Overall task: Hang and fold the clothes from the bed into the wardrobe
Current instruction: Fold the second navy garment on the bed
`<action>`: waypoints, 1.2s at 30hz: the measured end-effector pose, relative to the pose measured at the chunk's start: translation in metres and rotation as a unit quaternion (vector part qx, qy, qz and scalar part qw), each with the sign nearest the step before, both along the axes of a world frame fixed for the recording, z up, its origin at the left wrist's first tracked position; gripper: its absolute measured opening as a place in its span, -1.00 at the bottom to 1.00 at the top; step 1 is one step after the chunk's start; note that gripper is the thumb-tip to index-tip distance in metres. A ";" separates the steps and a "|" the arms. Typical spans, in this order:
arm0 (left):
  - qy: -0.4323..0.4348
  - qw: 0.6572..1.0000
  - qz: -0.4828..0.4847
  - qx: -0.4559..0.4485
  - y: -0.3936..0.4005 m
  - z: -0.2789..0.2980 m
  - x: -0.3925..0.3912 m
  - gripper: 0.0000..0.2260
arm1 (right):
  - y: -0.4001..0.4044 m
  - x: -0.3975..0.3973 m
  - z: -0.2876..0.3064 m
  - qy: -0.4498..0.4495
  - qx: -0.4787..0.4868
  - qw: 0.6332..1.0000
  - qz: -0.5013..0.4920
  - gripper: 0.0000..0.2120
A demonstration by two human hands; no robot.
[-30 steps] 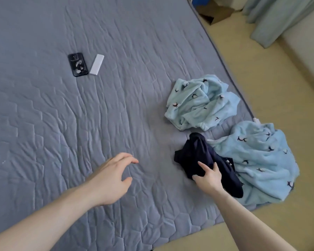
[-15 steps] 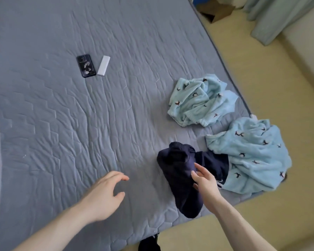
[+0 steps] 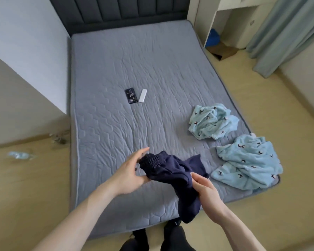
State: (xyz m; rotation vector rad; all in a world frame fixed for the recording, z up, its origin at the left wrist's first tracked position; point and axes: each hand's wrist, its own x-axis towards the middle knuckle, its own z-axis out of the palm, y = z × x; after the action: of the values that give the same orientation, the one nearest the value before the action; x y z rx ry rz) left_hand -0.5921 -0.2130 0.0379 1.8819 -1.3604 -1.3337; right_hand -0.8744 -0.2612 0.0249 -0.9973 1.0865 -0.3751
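our left hand (image 3: 130, 175) cups the elastic waistband of the navy shorts (image 3: 176, 175), lifted above the bed (image 3: 152, 60); our right hand (image 3: 206, 192) pinches the hanging leg. we judge folding is starting: next, find both waistband corners.

Beige floor (image 3: 261, 109); dark padded headboard (image 3: 120, 11); grey-green curtain (image 3: 286, 33).

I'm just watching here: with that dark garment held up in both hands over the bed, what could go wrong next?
The navy garment is bunched, its lower end dangling past the bed's edge; it could slip from the right hand or left hand onto the floor. The nearer light blue garment overhangs the bed corner and might slide off if brushed. The phone and white remote could get knocked if clothes are spread out for folding.
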 end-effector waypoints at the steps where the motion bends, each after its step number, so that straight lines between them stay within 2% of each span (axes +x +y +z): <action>1: 0.002 1.000 0.000 -0.011 0.012 0.013 0.007 -0.31 | 0.008 0.007 0.013 -0.006 -0.004 1.000 0.015 -0.60; 5: 0.008 0.999 -0.005 -0.050 0.058 0.050 0.032 -0.55 | 0.034 0.035 0.048 -0.011 -0.030 0.999 0.008 -0.75; 7: 0.016 0.998 0.011 -0.058 0.078 0.064 0.040 -0.66 | 0.038 0.048 0.055 0.002 -0.068 0.998 -0.001 -0.74; 10: 0.005 0.995 0.046 -0.087 0.098 0.079 0.044 -0.77 | 0.041 0.066 0.063 0.070 -0.133 0.988 0.012 -0.71; 13: -0.029 0.989 0.069 -0.131 0.106 0.095 0.048 -0.96 | 0.045 0.078 0.071 0.149 -0.160 0.975 0.033 -0.71; 15: -0.076 0.979 0.070 -0.176 0.107 0.106 0.053 -0.88 | 0.050 0.084 0.081 0.167 -0.174 0.968 0.065 -0.83; 16: -0.093 0.975 0.059 -0.194 0.107 0.113 0.055 -0.85 | 0.053 0.087 0.087 0.154 -0.192 0.966 0.084 -0.83; 19: -0.095 0.969 0.027 -0.227 0.109 0.132 0.054 -0.91 | 0.062 0.105 0.111 0.083 -0.252 0.949 0.170 -0.47; 21: -0.063 0.968 0.039 -0.239 0.110 0.143 0.053 -0.89 | 0.066 0.123 0.119 0.054 -0.274 0.936 0.213 -0.38; 24: -0.038 0.963 0.066 -0.259 0.112 0.161 0.056 -0.86 | 0.072 0.142 0.122 0.031 -0.311 0.934 0.173 -0.62; 26: -0.061 0.963 0.071 -0.254 0.114 0.170 0.062 -0.87 | 0.073 0.147 0.123 0.028 -0.337 0.931 0.135 -0.73; 29: -0.111 0.969 0.058 -0.214 0.120 0.173 0.073 -0.85 | 0.076 0.149 0.124 0.031 -0.356 0.922 0.147 -0.66; 32: -0.123 0.974 0.063 -0.181 0.125 0.169 0.075 -0.81 | 0.080 0.152 0.122 0.064 -0.374 0.914 0.145 -0.54; 34: -0.094 0.976 0.096 -0.174 0.125 0.165 0.075 -0.78 | 0.082 0.153 0.118 0.128 -0.402 0.903 0.076 -0.55; 36: -0.025 0.976 0.153 -0.155 0.123 0.161 0.073 -0.75 | 0.086 0.149 0.118 0.158 -0.397 0.904 0.031 -0.54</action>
State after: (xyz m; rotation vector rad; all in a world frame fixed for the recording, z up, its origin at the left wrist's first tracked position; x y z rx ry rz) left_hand -0.5190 -0.0902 0.1987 1.8269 -1.1657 -0.8726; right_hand -0.7253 -0.1755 0.1430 -1.8649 1.2061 -0.6449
